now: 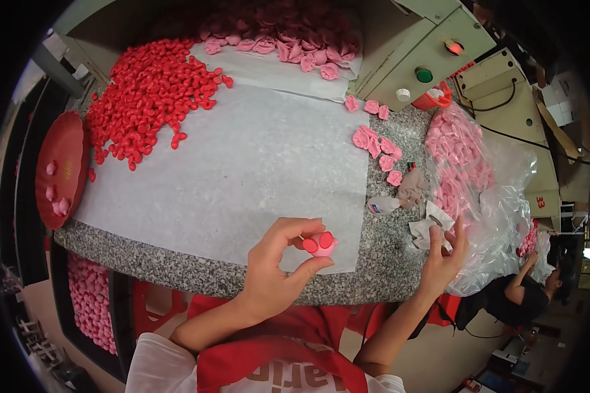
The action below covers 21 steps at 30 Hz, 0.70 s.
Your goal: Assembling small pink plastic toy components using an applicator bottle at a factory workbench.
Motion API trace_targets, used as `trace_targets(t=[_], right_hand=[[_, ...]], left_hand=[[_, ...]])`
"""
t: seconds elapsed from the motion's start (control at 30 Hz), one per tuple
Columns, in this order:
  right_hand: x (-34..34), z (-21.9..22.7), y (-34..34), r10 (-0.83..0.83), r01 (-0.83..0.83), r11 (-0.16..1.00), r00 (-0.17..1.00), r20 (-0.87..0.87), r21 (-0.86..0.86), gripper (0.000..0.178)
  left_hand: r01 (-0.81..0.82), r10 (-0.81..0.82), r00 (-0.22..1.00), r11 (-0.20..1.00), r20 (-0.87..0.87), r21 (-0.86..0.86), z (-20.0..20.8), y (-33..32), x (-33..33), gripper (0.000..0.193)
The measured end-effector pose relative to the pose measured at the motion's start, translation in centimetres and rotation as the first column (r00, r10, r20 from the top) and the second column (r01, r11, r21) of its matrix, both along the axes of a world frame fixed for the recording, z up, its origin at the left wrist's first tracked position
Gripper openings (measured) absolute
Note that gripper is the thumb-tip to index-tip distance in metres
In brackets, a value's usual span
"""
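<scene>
While clamping a pink-and-red piece (320, 249) in the fingertips of the left hand (272, 262) above the white sheet (242, 170), holds the right hand (444, 261), with fingers apart, beside crumpled tissue (424, 229), perhaps touching it.

Small-parts workshop or factory floor: speckled stone worktop (381, 262) bears bulk heaps of red pieces (154, 92) and pink pieces (288, 42); clear plastic bag (505, 171) bulges with more pink parts. Black bin (119, 302) of pink items stands below worktop edge. Pale metal machine housing (380, 75) carries 1 glowing lamp (453, 47), 1 green button (423, 74). Co-worker (514, 291) in dark top, far right.
</scene>
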State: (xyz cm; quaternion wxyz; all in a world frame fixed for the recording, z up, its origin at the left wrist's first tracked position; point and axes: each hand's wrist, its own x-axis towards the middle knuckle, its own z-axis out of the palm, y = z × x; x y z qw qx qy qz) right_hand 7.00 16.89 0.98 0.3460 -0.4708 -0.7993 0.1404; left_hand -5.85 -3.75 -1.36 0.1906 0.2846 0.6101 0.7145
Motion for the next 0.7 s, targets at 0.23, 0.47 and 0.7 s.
trace_targets(t=[0.23, 0.47, 0.7], right_hand=[[-3.1, 0.9, -8.8, 0.605, -0.755, 0.577, 0.651, -0.459, -0.310, 0.035], [-3.9, -1.0, -9.0, -0.018, -0.866, 0.004, 0.500, -0.866, -0.500, 0.030], [-4.2, -2.3, -9.7, -0.264, -0.896, -0.135, 0.445, -0.856, -0.424, 0.027]], left_hand=[[-0.134, 0.113, 0.965, 0.988, -0.238, -0.074, 0.7, -0.3, 0.1, 0.036], [-0.094, 0.108, 0.948, 0.994, -0.300, 0.061, 0.9, -0.3, 0.3, 0.034], [-0.170, 0.171, 0.945, 0.985, -0.280, 0.027, 0.8, -0.7, 0.0, 0.021]])
